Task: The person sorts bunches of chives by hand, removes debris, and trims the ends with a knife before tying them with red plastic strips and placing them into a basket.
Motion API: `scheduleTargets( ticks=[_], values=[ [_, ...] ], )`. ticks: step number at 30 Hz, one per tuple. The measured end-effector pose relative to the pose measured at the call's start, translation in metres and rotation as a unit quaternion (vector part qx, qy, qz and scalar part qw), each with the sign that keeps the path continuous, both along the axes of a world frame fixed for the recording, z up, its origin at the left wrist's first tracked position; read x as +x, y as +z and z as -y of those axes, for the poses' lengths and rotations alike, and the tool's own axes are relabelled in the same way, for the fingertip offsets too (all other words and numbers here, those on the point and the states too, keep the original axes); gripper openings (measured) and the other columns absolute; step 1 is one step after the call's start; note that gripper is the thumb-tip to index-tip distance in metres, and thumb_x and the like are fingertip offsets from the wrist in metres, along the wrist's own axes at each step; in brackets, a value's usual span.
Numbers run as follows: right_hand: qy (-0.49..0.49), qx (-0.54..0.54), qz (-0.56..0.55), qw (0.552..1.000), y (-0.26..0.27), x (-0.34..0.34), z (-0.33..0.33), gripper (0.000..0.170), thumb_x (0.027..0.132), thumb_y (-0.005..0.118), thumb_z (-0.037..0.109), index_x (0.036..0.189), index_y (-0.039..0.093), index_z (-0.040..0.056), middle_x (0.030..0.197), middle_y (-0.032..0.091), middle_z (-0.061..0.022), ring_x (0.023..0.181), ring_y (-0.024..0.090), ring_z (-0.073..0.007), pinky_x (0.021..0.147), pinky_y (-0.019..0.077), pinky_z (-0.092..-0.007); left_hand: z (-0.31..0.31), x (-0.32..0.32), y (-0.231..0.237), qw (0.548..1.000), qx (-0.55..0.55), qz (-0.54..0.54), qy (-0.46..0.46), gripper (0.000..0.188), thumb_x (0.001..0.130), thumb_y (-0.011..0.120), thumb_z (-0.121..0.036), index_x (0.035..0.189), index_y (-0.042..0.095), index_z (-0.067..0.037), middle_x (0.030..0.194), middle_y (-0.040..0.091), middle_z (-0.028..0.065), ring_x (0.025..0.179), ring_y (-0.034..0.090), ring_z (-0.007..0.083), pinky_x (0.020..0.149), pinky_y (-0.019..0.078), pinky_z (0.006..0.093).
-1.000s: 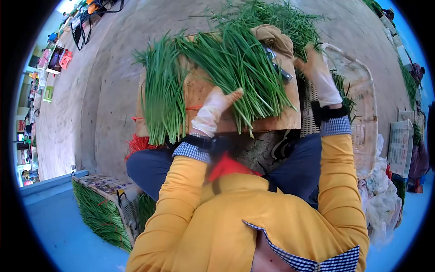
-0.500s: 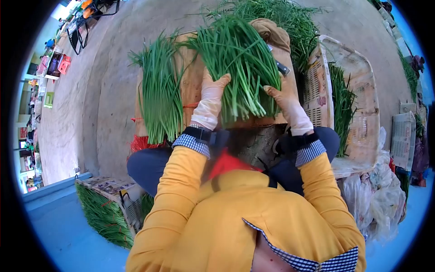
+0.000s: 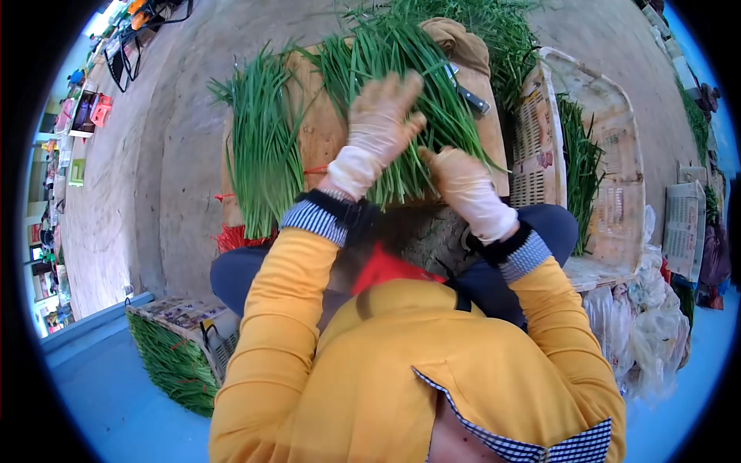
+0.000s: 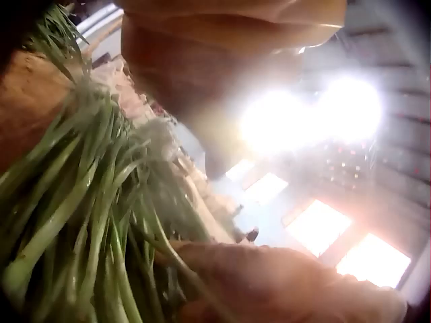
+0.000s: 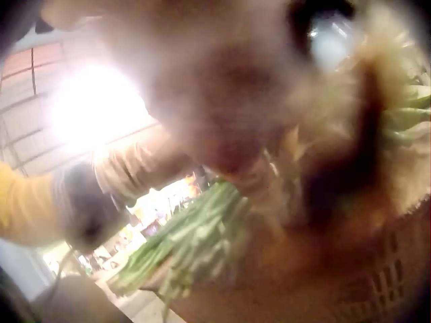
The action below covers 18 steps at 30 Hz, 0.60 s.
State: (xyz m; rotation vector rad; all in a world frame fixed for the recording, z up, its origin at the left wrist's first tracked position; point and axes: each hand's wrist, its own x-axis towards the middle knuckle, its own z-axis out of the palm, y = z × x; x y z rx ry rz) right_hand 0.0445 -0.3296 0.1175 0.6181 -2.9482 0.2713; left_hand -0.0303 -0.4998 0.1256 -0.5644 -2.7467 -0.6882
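Observation:
A loose bunch of green chives [image 3: 455,116] fans out over a wooden board [image 3: 320,127], its pale stem ends toward the person. My gloved left hand [image 3: 384,116] lies across the bunch with its fingers extended over the leaves. Close by, at the right side of the stem ends, is my gloved right hand [image 3: 463,181]; its fingers are partly hidden, and I cannot tell whether they grip stems. In the left wrist view, stems [image 4: 87,222] fill the lower left beside glove-covered fingers. A second pile of chives [image 3: 262,147] lies on the board's left part.
A black-handled knife [image 3: 472,100] lies by the bunch's right edge, near a brown cloth [image 3: 457,42]. To the right stands a white plastic basket [image 3: 621,177] with greens inside. More loose greens [image 3: 494,46] heap behind the board. Red ties [image 3: 235,238] hang at its left front.
The right hand came in from the basket side to the bunch, and the bunch shifted on the board. Since then the left hand has moved from its left side onto its top.

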Motion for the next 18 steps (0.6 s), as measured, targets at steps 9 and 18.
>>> scheduleTargets(
  ticks=[9,18],
  values=[
    [0.345,-0.188,0.138,0.909,-0.012,0.026,-0.019,0.015,0.076,0.056,0.011,0.088,0.063,0.0049,0.077,0.061,-0.0126,0.067,0.060,-0.0300,0.060,0.0482,-0.0376,0.022,-0.010,-0.049,0.972,-0.150,0.116,-0.137,0.071,0.085,0.049,-0.050,0.145,0.022,-0.024,0.150,0.024,0.0052,0.137,0.021,0.0320,0.111,0.0146,0.0499],
    [0.064,-0.350,0.245,0.902,0.110,-0.055,-0.040,0.023,0.083,0.063,0.017,0.105,0.061,0.0096,0.097,0.063,-0.0130,0.088,0.061,-0.0242,0.079,0.0478,-0.0345,0.010,0.019,-0.035,0.980,-0.181,0.008,-0.077,0.063,0.086,0.050,-0.023,0.140,0.026,-0.044,0.152,0.018,0.0005,0.140,0.010,0.0305,0.108,0.0102,0.0583]
  ],
)
